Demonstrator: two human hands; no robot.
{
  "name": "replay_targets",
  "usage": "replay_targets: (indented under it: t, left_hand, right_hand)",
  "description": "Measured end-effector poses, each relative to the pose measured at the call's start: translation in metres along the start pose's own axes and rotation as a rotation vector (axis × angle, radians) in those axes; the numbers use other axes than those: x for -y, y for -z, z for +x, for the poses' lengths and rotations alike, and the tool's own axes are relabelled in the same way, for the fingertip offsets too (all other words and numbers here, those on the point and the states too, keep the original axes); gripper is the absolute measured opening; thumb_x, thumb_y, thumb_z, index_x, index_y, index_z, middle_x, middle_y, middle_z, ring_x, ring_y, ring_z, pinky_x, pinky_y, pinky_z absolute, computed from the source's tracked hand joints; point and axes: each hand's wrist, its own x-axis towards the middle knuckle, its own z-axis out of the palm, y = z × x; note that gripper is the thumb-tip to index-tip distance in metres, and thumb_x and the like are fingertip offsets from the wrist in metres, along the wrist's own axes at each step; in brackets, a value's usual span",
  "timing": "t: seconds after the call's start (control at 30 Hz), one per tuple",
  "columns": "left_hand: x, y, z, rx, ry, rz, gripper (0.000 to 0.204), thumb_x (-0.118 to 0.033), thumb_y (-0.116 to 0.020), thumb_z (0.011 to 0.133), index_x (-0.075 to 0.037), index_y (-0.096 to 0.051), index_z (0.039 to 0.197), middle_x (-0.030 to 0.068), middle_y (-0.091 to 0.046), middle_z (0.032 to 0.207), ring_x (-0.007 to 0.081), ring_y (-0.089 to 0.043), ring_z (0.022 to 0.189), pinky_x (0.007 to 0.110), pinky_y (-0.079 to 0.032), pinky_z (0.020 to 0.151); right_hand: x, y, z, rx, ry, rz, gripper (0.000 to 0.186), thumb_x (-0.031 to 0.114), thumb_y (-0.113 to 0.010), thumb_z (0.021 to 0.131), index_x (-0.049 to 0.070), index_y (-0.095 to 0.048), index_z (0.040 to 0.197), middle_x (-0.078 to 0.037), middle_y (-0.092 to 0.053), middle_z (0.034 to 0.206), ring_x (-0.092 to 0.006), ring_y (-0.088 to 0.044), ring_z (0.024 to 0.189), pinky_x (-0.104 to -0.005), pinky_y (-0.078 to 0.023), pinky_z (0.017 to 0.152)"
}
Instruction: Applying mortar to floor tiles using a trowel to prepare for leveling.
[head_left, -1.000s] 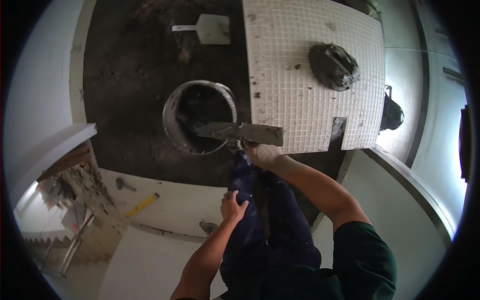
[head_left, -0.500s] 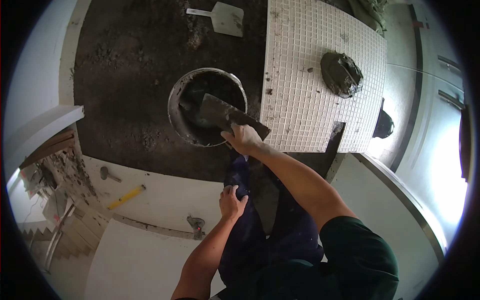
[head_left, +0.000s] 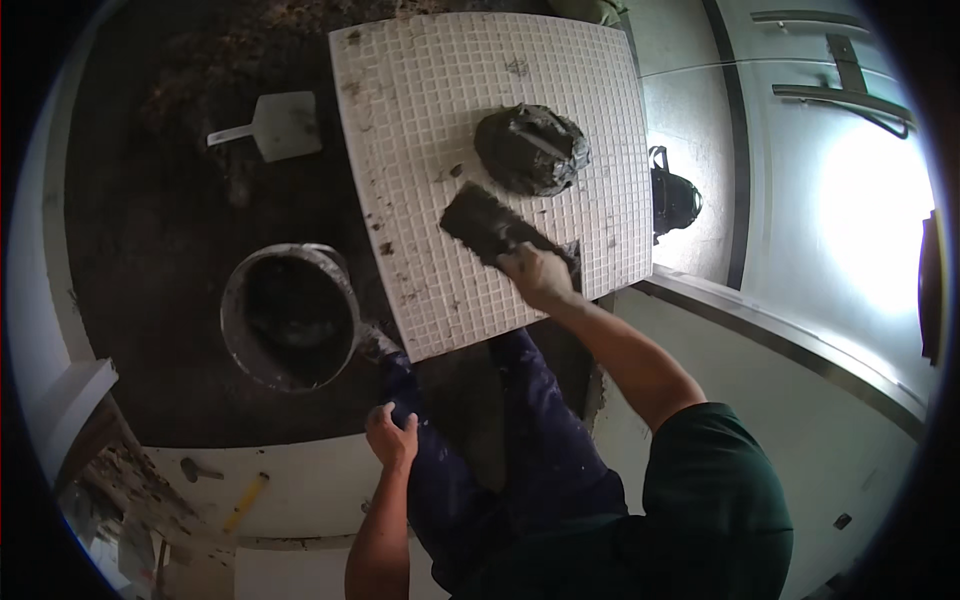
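Note:
In my right hand (head_left: 540,278) is a rectangular plastering trowel (head_left: 490,225) smeared with dark grey mortar. Its blade is over the gridded back of a large pale tile (head_left: 430,120), just below a heap of wet mortar (head_left: 530,150). Whether the blade touches the tile I cannot tell. My left hand (head_left: 392,437) rests by my left knee, thumb and fingers apart, with nothing in it. To the left of the tile stands a round bucket (head_left: 228,320), its rim caked in grey and its inside dark.
A pale flat scoop (head_left: 287,127) with a white handle lies on the dark floor (head_left: 150,250). At the lower left, a mallet (head_left: 200,470) and a yellow level (head_left: 245,503) lie on a white surface. A black bag (head_left: 677,203) sits beyond the tile's right edge.
My right hand has brought the trowel from over the bucket to over the tile. The view has turned right, so the bucket and tile appear farther left. My left hand stays by the knee.

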Motion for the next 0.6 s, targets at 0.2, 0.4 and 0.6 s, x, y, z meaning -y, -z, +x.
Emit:
replay_targets:
  t: [0.2, 0.4, 0.6]
  left_hand:
    - [-0.039, -0.061, 0.118, -0.011, 0.069, -0.084, 0.068, -0.041, -0.079, 0.086, 0.000, -0.057, 0.135, 0.0249, -0.059, 0.136, 0.0423, -0.056, 0.128, 0.048, -0.043, 0.111]
    - [-0.035, -0.094, 0.199, 0.154, 0.541, -0.591, 0.096, -0.069, -0.049, 0.098, 0.005, -0.032, 0.157, 0.0241, -0.034, 0.163, 0.0369, -0.033, 0.151, 0.045, -0.030, 0.122]
    - [-0.037, -0.118, 0.202, 0.072, 0.788, -0.807, 0.108, -0.080, -0.042, 0.096, 0.004, -0.024, 0.162, 0.0160, -0.026, 0.171, 0.0303, -0.025, 0.157, 0.041, -0.022, 0.126]
  right_hand:
    - [-0.154, 0.075, 0.128, -0.096, 0.151, -0.552, 0.049, 0.053, -0.052, 0.104, 0.005, -0.059, 0.108, -0.017, -0.074, 0.084, -0.0357, -0.075, 0.074, -0.0456, -0.060, 0.062]
    - [-0.235, 0.116, 0.215, -0.032, -0.125, 0.171, 0.052, 0.049, -0.047, 0.106, 0.003, -0.064, 0.091, -0.017, -0.067, 0.073, -0.0301, -0.070, 0.066, -0.0468, -0.058, 0.066]
    - [-0.213, 0.064, 0.163, 0.526, -0.332, 0.935, 0.044, 0.048, -0.051, 0.107, 0.008, -0.069, 0.101, -0.003, -0.063, 0.078, -0.0145, -0.063, 0.065, -0.0323, -0.048, 0.051]
